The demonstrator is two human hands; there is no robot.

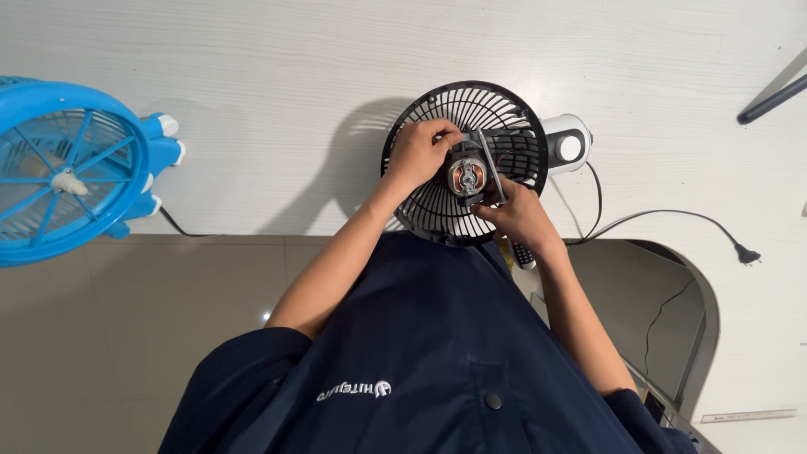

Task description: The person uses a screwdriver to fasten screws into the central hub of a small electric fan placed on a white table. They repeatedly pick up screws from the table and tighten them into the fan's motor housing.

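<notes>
Carefully, at the frame's upper centre, my left hand (418, 154) grips the rim of the round black plastic fan grille (437, 202) lying on the white bench (252, 109) while my right hand (514, 214) pinches the exposed copper-wound motor (467, 176), best held square without slipping.

We see a white wood-grain table (252, 67) under even light that casts soft shadows. Below its edge lies a grey tiled floor (126, 336). A dark bar (772, 99) crosses the far corner.
</notes>
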